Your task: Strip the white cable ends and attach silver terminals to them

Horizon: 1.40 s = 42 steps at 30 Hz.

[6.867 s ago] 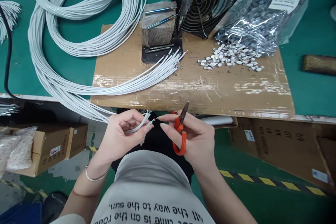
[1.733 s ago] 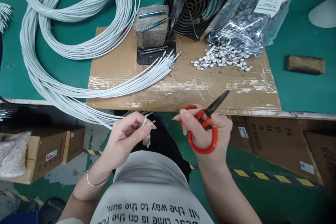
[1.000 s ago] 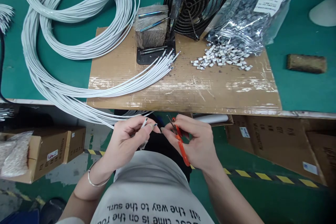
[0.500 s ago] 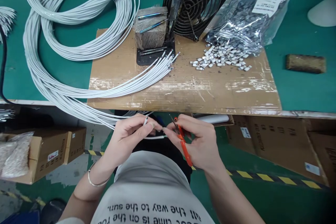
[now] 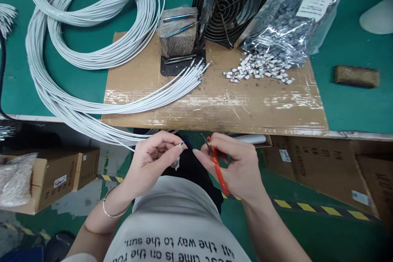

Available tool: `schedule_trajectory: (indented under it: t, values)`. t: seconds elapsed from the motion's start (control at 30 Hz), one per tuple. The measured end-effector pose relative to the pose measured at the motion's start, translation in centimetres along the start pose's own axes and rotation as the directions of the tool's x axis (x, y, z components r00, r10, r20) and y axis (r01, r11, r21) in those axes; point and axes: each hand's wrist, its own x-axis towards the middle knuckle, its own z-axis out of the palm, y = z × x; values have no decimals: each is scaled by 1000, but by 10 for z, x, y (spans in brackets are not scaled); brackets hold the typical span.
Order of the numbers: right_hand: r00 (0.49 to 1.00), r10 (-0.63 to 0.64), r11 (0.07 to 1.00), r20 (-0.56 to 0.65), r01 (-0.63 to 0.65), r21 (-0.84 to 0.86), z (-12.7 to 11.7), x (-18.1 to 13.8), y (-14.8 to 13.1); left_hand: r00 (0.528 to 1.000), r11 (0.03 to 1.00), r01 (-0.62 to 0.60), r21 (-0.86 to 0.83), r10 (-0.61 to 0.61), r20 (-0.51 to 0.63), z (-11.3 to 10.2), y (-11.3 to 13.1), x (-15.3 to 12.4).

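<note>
Left hand (image 5: 153, 159) pinches a white wire (image 5: 181, 144) close to its tip for a steady hold, just off the near edge of the board (image 5: 215, 106). Right hand (image 5: 238, 168) grips orange scissors (image 5: 219, 174); blades look nearly closed, hard to tell.

green bench (image 5: 353, 102) | cardboard sheet (image 5: 215, 102) | white wire coils (image 5: 76, 49)

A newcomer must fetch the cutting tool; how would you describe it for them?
Find the brown cardboard sheet on the green bench; just below its near edge are the person's hands. The scissors lie in the right hand, beside the left hand pinching a white wire. Their bright orange handles set them apart from the bluish tweezers on the block.
</note>
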Motion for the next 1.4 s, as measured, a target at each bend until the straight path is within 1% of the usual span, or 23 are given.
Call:
schedule_trajectory:
  t: [0.1, 0.2, 0.3, 0.47, 0.57, 0.8, 1.03, 1.2, 1.27, 1.4]
  values:
    - [995, 22, 999, 97, -20, -25, -2, -1, -1, 1000, 1000, -25, 10, 25, 14, 1, 1, 0]
    - [987, 31, 998, 160, -22, -60, -3, 0, -3, 999, 999, -39, 34, 39, 13, 2, 1, 2]
    - [980, 23, 996, 198, -5, -91, -3, 1, -4, 997, 993, -81, 81, 81, 3, 4, 1, 2]
    - [973, 11, 991, 229, 20, -132, -7, 3, -5, 989, 979, -145, 146, 148, -10, 6, -1, 3]
    - [971, 6, 990, 239, 29, -142, -10, 4, -5, 990, 977, -138, 162, 142, -13, 7, -1, 3]
    - [969, -23, 992, 245, 53, -116, -12, 6, -4, 998, 984, -54, 170, 57, -10, 5, 3, 2]
    - [976, -89, 991, 201, 107, -79, -7, 6, -4, 999, 991, -47, 127, 47, 3, 2, 3, 0]
    - [983, -112, 985, 146, 129, -112, -1, 2, -1, 999, 992, -42, 119, 42, 6, 3, 5, 0]
    - [990, -110, 985, 93, 121, -121, 2, 1, -1, 999, 990, -37, 136, 38, -4, 4, 5, 1]
    - [994, -73, 993, -80, 65, -94, 5, 0, -1, 1000, 992, -24, 122, 24, 0, 3, 5, 2]
